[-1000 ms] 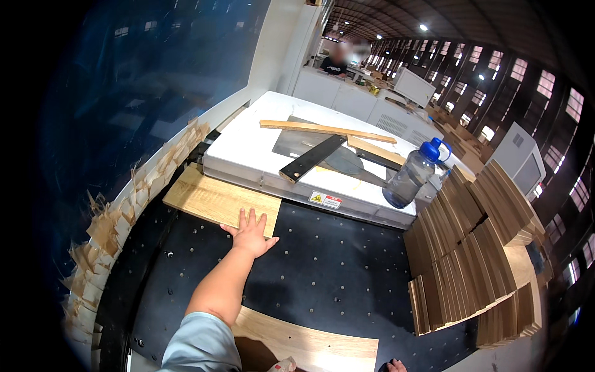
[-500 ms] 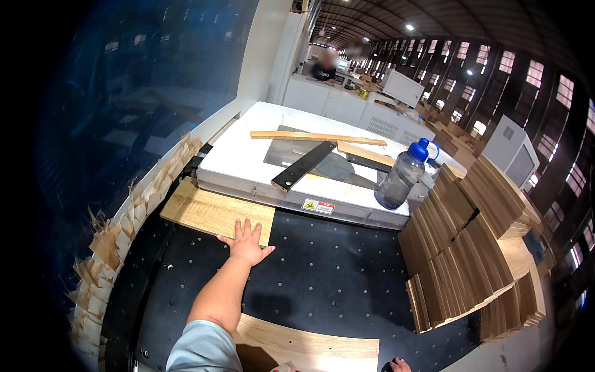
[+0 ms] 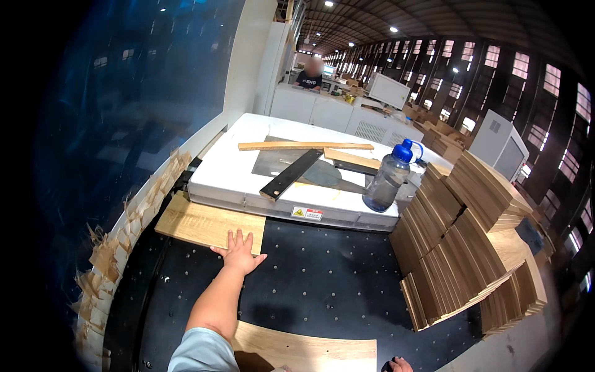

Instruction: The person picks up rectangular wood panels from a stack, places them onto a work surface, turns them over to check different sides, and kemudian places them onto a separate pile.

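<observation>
My left hand (image 3: pixel 238 252) lies flat with spread fingers on the near edge of a light wooden board (image 3: pixel 209 223). That board rests on the black perforated table (image 3: pixel 322 273), pushed up against a white machine housing (image 3: pixel 248 180). Only the fingertips of my right hand (image 3: pixel 396 365) show at the bottom edge, beside a second wooden board (image 3: pixel 304 350) lying close to me. Whether those fingers hold anything is hidden.
On the white housing lie a black square ruler (image 3: pixel 291 175), wooden strips (image 3: pixel 305 146) and a grey-blue water bottle (image 3: pixel 386 179). Stacks of wooden boards (image 3: pixel 465 248) fan out at the right. Wood offcuts (image 3: pixel 118 248) line the left rim. A person (image 3: pixel 308 72) stands far back.
My left hand stays pressed on the board's near edge. The view has shifted slightly, little else differs.
</observation>
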A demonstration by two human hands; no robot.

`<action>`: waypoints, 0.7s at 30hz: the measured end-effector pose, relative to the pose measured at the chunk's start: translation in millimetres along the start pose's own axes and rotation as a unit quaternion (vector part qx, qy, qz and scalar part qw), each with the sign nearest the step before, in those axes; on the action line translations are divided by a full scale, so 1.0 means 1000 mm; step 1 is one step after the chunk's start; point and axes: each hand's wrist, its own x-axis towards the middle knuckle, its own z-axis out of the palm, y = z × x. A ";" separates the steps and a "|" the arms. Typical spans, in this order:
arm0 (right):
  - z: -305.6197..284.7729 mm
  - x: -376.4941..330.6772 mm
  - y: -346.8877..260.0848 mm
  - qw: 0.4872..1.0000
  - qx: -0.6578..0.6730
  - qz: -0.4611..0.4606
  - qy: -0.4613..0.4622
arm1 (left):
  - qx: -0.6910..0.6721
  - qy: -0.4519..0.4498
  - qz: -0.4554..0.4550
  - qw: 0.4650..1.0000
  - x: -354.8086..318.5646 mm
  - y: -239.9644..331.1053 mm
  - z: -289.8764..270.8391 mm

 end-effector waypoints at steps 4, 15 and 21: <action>0.004 -0.006 0.011 1.000 0.003 -0.009 0.018 | -0.009 -0.012 0.005 1.000 -0.004 0.010 -0.005; 0.010 -0.004 0.025 0.999 0.002 -0.040 0.002 | -0.168 -0.093 0.070 0.979 0.010 -0.047 0.001; 0.000 -0.006 0.020 1.000 0.003 -0.013 0.001 | -0.106 -0.093 0.337 0.931 -0.092 0.018 0.017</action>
